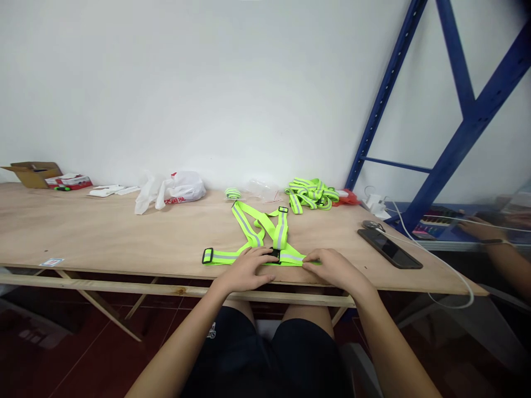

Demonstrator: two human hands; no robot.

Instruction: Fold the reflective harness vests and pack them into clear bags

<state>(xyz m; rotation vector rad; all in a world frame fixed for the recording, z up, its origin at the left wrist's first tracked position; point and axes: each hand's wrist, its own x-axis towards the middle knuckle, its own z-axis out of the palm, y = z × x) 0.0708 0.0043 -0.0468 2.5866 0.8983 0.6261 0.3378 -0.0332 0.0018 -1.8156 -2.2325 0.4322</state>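
A neon yellow-green strap harness (248,230) with grey reflective stripes lies spread on the wooden table near its front edge. Black buckles sit at its left end and upper right, and a black clasp (275,254) is at the bottom middle. My left hand (250,269) rests on the lower strap beside that clasp, palm down with its fingers apart. At the right end of the same strap, my right hand (327,266) has its thumb and fingertips pinched on the band.
Behind the harness are a rolled strap (233,193), clear plastic (263,190) and a strap pile (311,193). A phone (390,249) and cable lie right, by a blue rack (446,149). White bags (182,187) and a carton (35,174) stand left. Another person's hand (477,228) is far right.
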